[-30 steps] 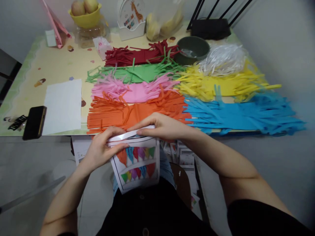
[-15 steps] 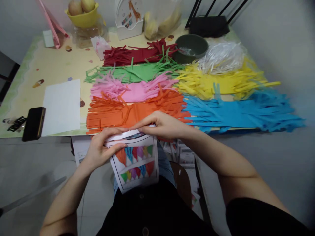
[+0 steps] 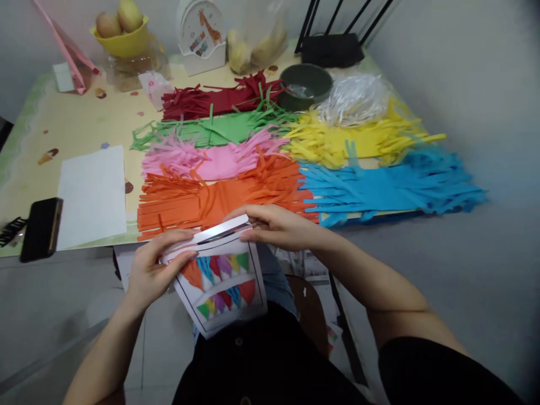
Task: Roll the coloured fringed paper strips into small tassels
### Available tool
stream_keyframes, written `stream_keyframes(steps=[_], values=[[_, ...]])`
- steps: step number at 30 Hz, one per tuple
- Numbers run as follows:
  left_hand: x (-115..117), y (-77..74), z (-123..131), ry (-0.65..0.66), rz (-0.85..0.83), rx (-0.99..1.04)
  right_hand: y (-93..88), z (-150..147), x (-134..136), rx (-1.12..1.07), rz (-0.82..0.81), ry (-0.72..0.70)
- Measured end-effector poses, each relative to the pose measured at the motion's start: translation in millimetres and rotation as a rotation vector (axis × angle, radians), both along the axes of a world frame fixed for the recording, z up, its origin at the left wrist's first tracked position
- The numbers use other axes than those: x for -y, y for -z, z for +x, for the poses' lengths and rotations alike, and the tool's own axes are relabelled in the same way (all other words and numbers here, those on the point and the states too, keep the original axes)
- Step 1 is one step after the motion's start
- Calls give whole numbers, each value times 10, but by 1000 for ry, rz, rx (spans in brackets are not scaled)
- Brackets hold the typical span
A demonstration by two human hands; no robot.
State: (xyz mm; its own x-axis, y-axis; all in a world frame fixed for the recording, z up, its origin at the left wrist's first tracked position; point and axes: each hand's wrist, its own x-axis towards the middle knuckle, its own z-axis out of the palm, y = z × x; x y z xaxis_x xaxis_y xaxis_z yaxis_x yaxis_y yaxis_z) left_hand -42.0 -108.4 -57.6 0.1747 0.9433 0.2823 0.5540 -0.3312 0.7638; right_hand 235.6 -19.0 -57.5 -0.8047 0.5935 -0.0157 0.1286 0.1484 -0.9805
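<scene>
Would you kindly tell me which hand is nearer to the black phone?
Left. The left hand holds the printed paper, right of the phone; the right hand, on the same paper, is farther right.

Pale grey wall (image 3: 455,84), tiled floor (image 3: 164,343), green-edged yellow table (image 3: 82,124), rounded brown seat (image 3: 310,306)

Six flat, fringed bundles (image 3: 223,194) of coloured sheet material
One each: dark red (image 3: 221,102), green (image 3: 232,129), pink (image 3: 228,161), orange (image 3: 228,195), yellow (image 3: 358,140) and blue (image 3: 386,183); around them are two round bowls (one dark green (image 3: 297,102), one yellow (image 3: 123,46)), one black rectangular phone (image 3: 41,229), one glossy white hank of strands (image 3: 354,101) and one white printed paper (image 3: 225,289).
</scene>
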Motion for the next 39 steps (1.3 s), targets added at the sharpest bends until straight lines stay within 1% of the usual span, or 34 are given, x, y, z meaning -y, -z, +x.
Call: stream_keyframes(steps=[3,5,7,11,14,17,19,23,29,33,35,39], values=[[-24,-13,-40,20,14,-72,-4,18,10,41,101,-13],[-57,-91,-26,52,19,-102,-25,14,-5,62,153,-25],[-103,-209,32,72,4,-147,-45,3,-23,98,194,-32],[-243,-429,221,143,-103,-279,-59,-4,-37,152,232,-36],[-361,-496,315,190,-221,-375,-48,19,-32,155,249,-24],[-426,-518,341,215,-279,-467,-29,53,-32,170,272,-18],[-434,-528,341,201,-288,-485,-21,68,-32,172,273,-11],[-409,-517,335,214,-272,-465,-32,76,-9,170,240,-4],[-351,-460,309,217,-183,-377,-44,86,6,129,179,-20],[-335,-475,277,217,-229,-363,-55,58,-6,56,98,-38],[-334,-485,265,211,-239,-358,-80,20,16,68,102,19],[-321,-489,254,176,-210,-351,-140,-67,100,107,144,191]])
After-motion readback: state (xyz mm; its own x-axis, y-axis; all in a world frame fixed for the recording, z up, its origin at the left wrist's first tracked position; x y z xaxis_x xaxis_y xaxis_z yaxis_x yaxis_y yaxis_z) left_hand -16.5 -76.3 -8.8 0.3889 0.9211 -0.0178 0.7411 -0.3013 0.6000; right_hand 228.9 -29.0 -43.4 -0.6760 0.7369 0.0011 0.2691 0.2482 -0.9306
